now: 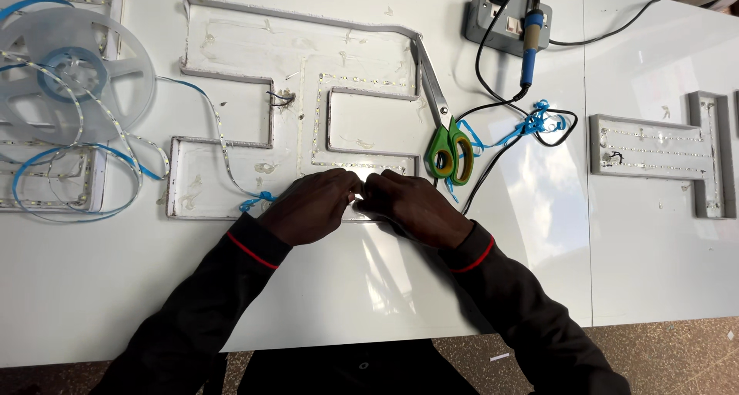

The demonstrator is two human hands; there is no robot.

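LED strip (pixel 223 145): light, floppy, kink-prone; we pinch its edges w/ left hand (pixel 312 206) & right hand (pixel 416 206), fingertips together at 6 o'clock of channel letter (pixel 231 75). Grip contents hidden; can't tell.

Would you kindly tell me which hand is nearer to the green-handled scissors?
The right hand: it lies just below and left of the scissors. The left hand sits farther left, beyond the right one.
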